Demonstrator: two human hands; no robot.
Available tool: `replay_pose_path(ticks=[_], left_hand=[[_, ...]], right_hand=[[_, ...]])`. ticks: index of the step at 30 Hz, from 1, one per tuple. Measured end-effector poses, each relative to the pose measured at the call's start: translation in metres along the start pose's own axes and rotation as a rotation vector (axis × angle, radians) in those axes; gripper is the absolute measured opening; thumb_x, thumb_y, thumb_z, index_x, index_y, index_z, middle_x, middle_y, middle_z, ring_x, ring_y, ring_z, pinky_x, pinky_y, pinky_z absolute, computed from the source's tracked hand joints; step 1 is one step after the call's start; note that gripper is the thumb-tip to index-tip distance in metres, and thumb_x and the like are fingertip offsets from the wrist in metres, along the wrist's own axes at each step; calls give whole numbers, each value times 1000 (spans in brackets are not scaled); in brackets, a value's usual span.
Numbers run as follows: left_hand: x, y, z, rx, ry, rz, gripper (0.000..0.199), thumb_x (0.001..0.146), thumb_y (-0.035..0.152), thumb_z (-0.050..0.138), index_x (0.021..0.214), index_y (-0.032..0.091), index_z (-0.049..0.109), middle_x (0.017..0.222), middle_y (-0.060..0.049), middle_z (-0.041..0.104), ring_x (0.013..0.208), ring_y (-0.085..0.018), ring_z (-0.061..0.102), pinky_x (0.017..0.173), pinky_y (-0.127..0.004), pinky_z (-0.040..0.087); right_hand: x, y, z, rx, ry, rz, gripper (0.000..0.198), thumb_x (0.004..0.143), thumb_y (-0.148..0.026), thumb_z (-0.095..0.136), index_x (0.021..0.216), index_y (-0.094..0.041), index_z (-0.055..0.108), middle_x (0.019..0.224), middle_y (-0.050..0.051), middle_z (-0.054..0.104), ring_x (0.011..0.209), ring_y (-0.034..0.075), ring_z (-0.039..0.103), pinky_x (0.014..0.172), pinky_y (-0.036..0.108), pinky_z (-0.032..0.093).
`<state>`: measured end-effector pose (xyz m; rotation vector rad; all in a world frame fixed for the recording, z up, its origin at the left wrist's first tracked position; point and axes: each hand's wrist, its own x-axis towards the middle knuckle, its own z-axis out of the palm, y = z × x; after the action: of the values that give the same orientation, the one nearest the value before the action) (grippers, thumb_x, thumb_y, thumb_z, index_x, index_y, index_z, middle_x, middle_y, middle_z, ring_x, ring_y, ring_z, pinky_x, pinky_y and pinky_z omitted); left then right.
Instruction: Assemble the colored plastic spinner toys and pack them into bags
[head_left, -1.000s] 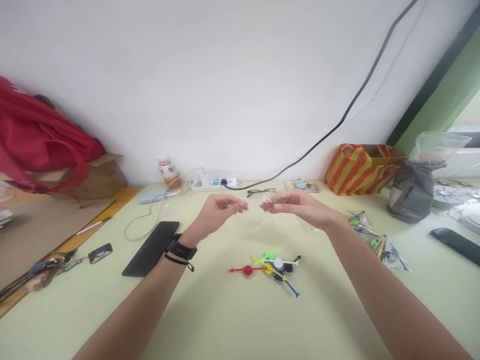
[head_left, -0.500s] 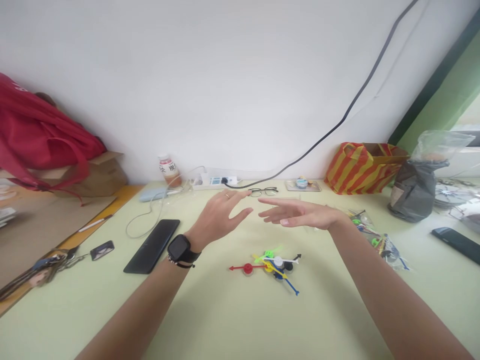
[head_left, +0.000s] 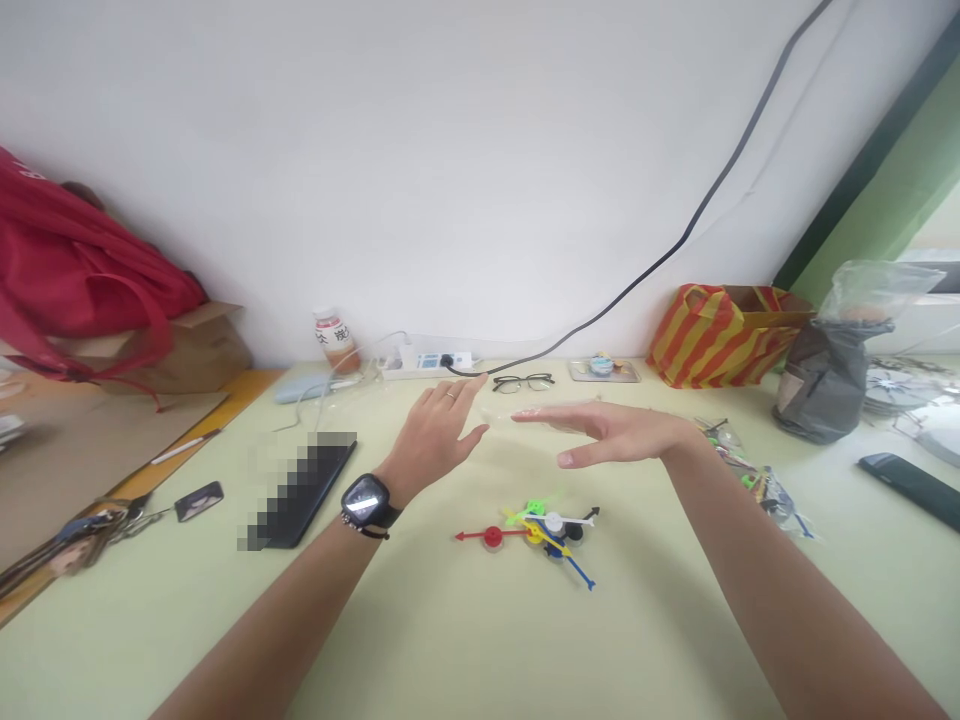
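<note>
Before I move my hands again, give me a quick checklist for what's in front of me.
1. Left hand open: ok, thumb spread away from the fingers.
2. Right hand open: ok, thumb apart from the outstretched fingers.
3. Clear plastic free of both hands: cannot tell, it is too see-through near the fingertips.
4. Loose colored arrow pieces within view: ok, they lie on the table, nearer you than the hands.
5. Pieces separated from one another: not ok, several overlap.
6. Eyeglasses safely out of the way: cannot tell, they lie just beyond the left fingertips.
</note>
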<state>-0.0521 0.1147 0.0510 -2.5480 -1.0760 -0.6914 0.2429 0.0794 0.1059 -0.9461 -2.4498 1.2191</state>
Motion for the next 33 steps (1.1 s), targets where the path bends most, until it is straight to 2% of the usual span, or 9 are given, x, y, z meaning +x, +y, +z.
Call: replay_pose_path(ticks=[2,5,10,17,21,24,30,33], left_hand=[[0,-3,2,-20,1,31,43,101,27,57,143,21,52,134,-12,66,121,-31,60,99,-44,46],[-1,-6,4,-11,-33,83,22,102,24,53,120,21,67,114,-8,75,105,-28,66,90,-42,47],[0,-4,5,-28,-93,105,21,101,20,52,95,21,73,92,-7,76,90,-25,67,78,-40,45],[1,0,1,-24,-160,90,17,97,17,56,95,21,72,89,-6,76,88,-25,68,77,-39,45],[1,1,-1,6,-193,95,11,94,22,63,101,21,72,93,-6,76,90,-26,69,78,-40,45],[1,2,-2,7,-207,77,16,96,31,66,105,20,72,92,-7,76,90,-27,69,78,-40,46],[2,4,-2,-58,-214,63,17,101,31,60,103,21,74,93,-6,77,89,-25,70,78,-37,47],[1,2,-3,-77,-222,41,18,99,33,64,109,22,73,98,-7,76,91,-25,70,80,-39,50]], right_hand=[[-1,-1,-1,-30,-18,-9,67,94,-53,67,156,-42,43,163,-6,42,153,32,33,128,53,24],[-1,1,1,-75,-26,13,66,94,-53,67,155,-42,45,161,-6,45,151,32,38,127,52,28],[3,2,8,-39,-2,40,69,92,-56,68,155,-37,48,160,-2,47,147,32,44,123,48,36],[1,0,9,-57,-33,102,75,89,-58,71,157,-38,44,162,-1,44,148,33,43,124,49,34],[-3,0,8,-66,-68,147,92,84,-60,75,162,-43,28,166,-4,37,151,33,38,124,48,32],[-3,-2,10,-108,-96,223,101,82,-65,75,163,-45,19,167,-5,34,153,34,35,125,48,30],[4,-7,12,-187,-81,244,85,83,-71,69,158,-42,40,168,-6,30,155,36,29,127,51,26],[5,-4,13,-141,-43,209,82,84,-68,71,157,-45,41,167,-7,33,154,36,31,127,52,26]])
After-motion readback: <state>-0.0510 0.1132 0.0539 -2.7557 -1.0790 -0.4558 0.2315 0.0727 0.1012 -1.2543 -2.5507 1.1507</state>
